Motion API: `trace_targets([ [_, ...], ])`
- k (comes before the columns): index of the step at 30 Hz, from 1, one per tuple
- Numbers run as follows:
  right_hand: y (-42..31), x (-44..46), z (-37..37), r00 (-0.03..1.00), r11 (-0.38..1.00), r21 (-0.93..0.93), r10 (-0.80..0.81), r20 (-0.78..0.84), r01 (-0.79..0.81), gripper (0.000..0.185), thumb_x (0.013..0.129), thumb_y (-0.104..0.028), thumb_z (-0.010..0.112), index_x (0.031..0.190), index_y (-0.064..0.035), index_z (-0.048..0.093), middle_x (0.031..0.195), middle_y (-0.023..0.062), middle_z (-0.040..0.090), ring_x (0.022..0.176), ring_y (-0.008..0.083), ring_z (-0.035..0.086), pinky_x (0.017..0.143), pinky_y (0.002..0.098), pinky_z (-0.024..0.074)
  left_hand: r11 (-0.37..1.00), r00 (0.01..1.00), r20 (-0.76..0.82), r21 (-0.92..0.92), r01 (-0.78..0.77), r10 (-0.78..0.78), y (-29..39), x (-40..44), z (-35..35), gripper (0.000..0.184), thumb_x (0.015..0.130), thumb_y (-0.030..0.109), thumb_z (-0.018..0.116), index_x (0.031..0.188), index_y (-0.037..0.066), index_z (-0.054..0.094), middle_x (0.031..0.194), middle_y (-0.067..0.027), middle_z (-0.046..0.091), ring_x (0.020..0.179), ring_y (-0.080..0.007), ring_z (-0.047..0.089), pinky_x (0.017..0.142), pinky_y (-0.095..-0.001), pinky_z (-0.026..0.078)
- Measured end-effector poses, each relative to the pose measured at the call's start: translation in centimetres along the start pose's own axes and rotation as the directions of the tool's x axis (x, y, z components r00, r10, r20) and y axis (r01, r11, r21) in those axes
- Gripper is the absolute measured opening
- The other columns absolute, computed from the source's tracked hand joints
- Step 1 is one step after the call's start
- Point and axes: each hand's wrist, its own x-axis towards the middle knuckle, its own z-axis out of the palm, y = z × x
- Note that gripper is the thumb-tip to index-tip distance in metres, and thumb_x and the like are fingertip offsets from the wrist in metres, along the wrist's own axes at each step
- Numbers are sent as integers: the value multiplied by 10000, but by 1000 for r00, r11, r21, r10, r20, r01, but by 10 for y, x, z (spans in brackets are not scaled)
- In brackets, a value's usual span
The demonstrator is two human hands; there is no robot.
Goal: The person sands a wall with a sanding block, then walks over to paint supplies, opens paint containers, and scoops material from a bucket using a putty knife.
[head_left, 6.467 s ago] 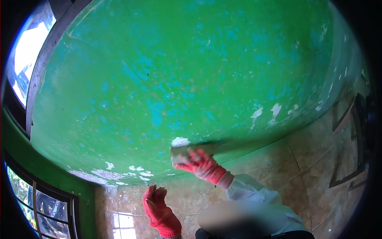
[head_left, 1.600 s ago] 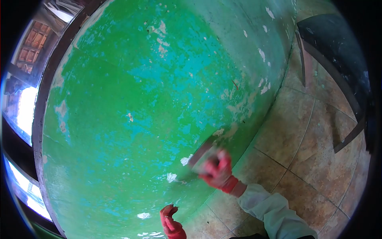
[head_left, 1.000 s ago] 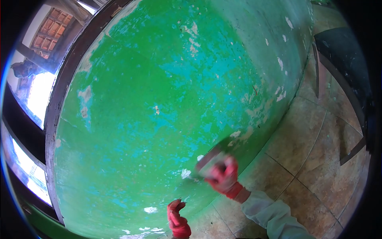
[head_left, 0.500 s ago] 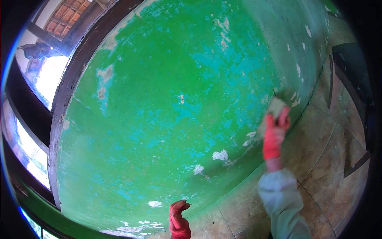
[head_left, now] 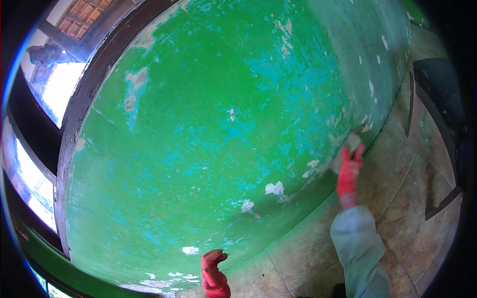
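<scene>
A green wall [head_left: 198,124] fills the middle of the view, its paint worn to blue and white patches. My right hand [head_left: 350,171], in a red glove, presses a pale, greyish piece of sandpaper [head_left: 353,142] against the wall's lower right part, near the corner. Its fingers lie over the sheet, which is partly covered and slightly blurred. At the bottom, my left hand [head_left: 215,274], also red-gloved, is close to the wall's lower edge. Those fingers are curled in, and whatever they may hold is hidden.
Brown floor tiles [head_left: 318,253] run along the foot of the wall. A black piece of furniture [head_left: 439,94] with legs stands at the right. A dark wooden frame [head_left: 74,134] borders the wall at left, beside bright openings.
My right hand has slid a little right and down along the wall with the sandpaper. The left hand has shifted slightly left, still curled. The view has moved slightly.
</scene>
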Motion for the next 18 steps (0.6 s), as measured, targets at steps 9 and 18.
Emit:
trace_targets([
  [9,-54,-195,68,766,728,-258,-550,334,635,751,775,-227,710,1437,-153,363,1332,172,382,1162,351,438,902,494,430,1000,1000,-1,-11,-27,27,9,-1,17,755,953,618,225,1081,-34,583,1086,-182,561,884,-297,619,848,-416,490],
  [18,-25,-98,43,795,668,-458,-582,168,586,822,767,-170,690,1481,-122,285,1311,243,392,1168,355,443,886,452,448,998,1000,-25,-62,-20,19,5,-2,-10,822,927,662,207,1084,-52,583,1082,-207,563,863,-323,636,837,-433,504],
])
